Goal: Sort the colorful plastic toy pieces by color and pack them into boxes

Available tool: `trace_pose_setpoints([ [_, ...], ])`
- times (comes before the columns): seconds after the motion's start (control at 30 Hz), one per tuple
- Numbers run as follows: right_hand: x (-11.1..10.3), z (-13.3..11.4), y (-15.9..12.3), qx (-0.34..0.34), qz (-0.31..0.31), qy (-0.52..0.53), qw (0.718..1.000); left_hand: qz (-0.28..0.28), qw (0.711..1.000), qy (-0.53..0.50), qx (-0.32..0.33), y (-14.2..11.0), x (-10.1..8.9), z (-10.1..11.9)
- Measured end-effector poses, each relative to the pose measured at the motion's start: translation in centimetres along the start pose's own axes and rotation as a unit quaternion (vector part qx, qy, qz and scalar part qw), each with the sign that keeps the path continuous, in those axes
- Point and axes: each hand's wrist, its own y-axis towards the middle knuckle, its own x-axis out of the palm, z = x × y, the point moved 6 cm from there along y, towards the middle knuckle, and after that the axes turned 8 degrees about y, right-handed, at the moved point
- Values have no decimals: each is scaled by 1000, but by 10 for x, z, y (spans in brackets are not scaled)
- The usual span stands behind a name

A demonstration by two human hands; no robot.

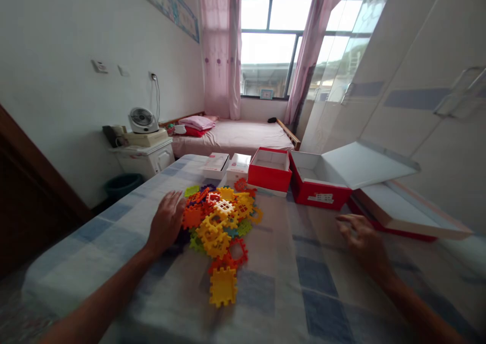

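Bare forearms (100, 296) are reaching in at the lower edge of the view, both cut off there, and the right one is looking smeared with blur. Beside the left wrist, a few dark purple pieces (183, 235) are sitting in shadow, half covered, and I cannot make out their outlines. Deeper parts of the pile of interlocking plastic blocks (208, 227) are hiding under the upper ones. Just beyond the right hand (357, 237), a shallow pale box (413, 212) with a red edge is blurring toward its far end.

Fingers straight and close together, the left hand (167, 220) is lying open along the pile's left flank; I cannot tell whether it is touching the blocks or resting just beside them. Well apart from it, across the pile, the right hand is looking half open, its fingers loosely bent; blur is hiding whether they are touching the checked tablecloth (258, 293).

Between the hands, nearer the left, the blocks are lying in a loose heap, showing notched edges in yellow, orange, red, green and blue. One white lattice piece (225, 205) is resting on top, and a yellow square plate (223, 285) is trailing out toward the wearer, past a red ring-shaped piece (238, 252). Beyond both hands, small white cartons (238, 165) and two open red boxes (269, 177) are standing in a row.
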Motion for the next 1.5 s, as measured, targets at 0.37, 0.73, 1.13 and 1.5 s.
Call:
trace_pose_setpoints([
  [0.37, 42, -14, -14, -7, -125, -62, 990, -103, 987, -94, -81, -10, 35, 19],
  [0.73, 42, -20, -14, -14, -140, -78, 987, -52, 990, -125, -37, -13, 46, 67],
  [1.13, 42, -21, -15, -18, -137, -78, 987, -82, 978, -98, 163, -25, 38, 154],
  [1.5, 37, -44, -20, -46, -156, -79, 984, -256, 844, 27, 471, -97, 11, 113],
])
